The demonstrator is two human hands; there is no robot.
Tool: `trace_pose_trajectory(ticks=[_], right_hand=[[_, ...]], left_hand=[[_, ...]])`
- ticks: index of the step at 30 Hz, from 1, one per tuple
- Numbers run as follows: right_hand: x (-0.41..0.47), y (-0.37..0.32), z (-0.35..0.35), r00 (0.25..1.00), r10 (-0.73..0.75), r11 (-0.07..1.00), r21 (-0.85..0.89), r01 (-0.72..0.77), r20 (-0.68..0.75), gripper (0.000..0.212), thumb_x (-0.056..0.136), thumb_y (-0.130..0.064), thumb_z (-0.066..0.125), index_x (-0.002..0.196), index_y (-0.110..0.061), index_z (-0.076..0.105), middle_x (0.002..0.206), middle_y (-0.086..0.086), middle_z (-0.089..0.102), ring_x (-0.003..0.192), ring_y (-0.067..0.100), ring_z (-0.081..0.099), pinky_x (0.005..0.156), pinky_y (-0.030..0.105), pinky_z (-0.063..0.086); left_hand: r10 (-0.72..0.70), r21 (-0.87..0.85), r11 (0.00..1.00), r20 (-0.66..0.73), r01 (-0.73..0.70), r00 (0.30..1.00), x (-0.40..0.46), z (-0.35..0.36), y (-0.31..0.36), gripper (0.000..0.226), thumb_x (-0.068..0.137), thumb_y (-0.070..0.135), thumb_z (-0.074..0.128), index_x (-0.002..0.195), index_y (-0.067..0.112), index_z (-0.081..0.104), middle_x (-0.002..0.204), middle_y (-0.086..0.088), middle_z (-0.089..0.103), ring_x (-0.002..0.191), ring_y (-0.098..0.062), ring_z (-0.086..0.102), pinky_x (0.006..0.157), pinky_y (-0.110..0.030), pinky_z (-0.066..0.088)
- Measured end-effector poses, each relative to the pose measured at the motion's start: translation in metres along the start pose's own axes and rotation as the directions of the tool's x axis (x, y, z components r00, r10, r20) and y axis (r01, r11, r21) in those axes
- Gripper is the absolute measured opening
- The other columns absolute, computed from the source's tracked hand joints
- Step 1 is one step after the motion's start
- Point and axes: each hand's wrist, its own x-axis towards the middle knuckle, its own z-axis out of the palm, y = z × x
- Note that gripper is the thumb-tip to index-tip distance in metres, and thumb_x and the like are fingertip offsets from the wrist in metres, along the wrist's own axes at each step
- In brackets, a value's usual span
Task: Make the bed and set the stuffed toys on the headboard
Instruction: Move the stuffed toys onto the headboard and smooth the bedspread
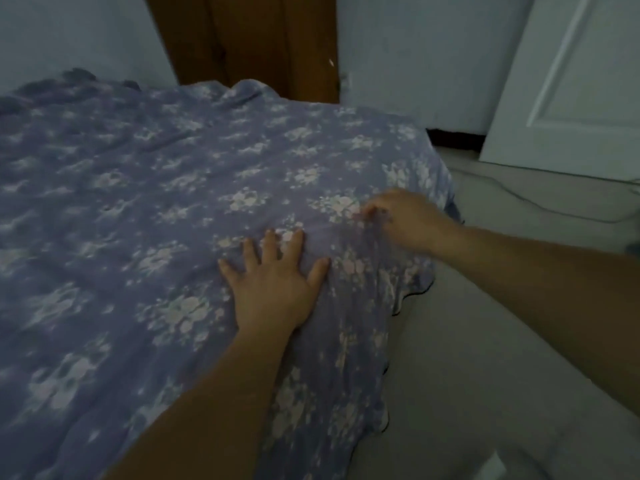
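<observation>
While the thin purple cotton bedspread printed with pale flower clusters (145, 216) lies spread over the bed and hangs off its near corner toward the pale grey floor (485, 375), the left hand (273, 289) rests flat on it close to that corner, fingers (268, 244) straight and spread wide, pressing and holding nothing. Just beyond and to the right, the right hand (401, 220) is blurred; its fingers look curled down onto the cloth as if pinching a fold, though I cannot tell for sure. By its look the fabric is light, limp and quick to crease, so it should slide and bunch under a palm rather than resist; the scalloped hem at the corner seems the best place to take hold and pull it taut. Farther off, the cover is rumpled along the far edge. Behind stand a brown wooden panel (249, 43) and a white panelled door (568, 81). No stuffed toys or headboard are in view
</observation>
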Motion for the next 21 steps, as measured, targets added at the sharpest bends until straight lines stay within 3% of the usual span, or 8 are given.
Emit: trace_pose_trajectory(ticks=[7,13,21], right_hand=[[0.004,0.066,-0.043,0.947,0.316,0.939,-0.160,-0.303,0.058,0.044,0.094,-0.013,0.052,0.137,-0.018,0.045,0.143,0.010,0.042,0.124,0.027,0.044,0.091,0.024,0.036],[-0.023,0.087,-0.035,0.913,0.391,0.896,-0.277,-0.348,0.118,0.040,0.098,-0.007,0.042,0.137,-0.011,0.045,0.141,0.010,0.045,0.126,0.025,0.044,0.095,0.024,0.035],[-0.002,0.125,0.011,0.904,0.392,0.916,-0.162,-0.367,0.169,0.043,0.096,-0.003,0.040,0.139,-0.007,0.042,0.145,0.013,0.040,0.130,0.028,0.041,0.098,0.023,0.030]], left_hand=[[0.007,-0.020,1.000,0.017,-0.007,1.000,0.006,0.001,-0.002,0.070,0.084,0.074,0.009,0.147,0.045,-0.001,0.160,0.004,-0.004,0.147,-0.029,-0.006,0.111,-0.065,-0.004],[0.004,-0.002,1.000,0.007,-0.004,1.000,0.004,0.001,-0.003,0.070,0.084,0.074,0.008,0.147,0.044,-0.002,0.160,0.003,-0.003,0.147,-0.030,-0.005,0.111,-0.066,-0.002],[-0.036,0.062,0.998,0.051,0.032,0.998,0.006,-0.001,-0.002,0.073,0.081,0.077,0.007,0.145,0.047,-0.006,0.159,0.007,-0.005,0.147,-0.027,-0.004,0.112,-0.065,0.000]])
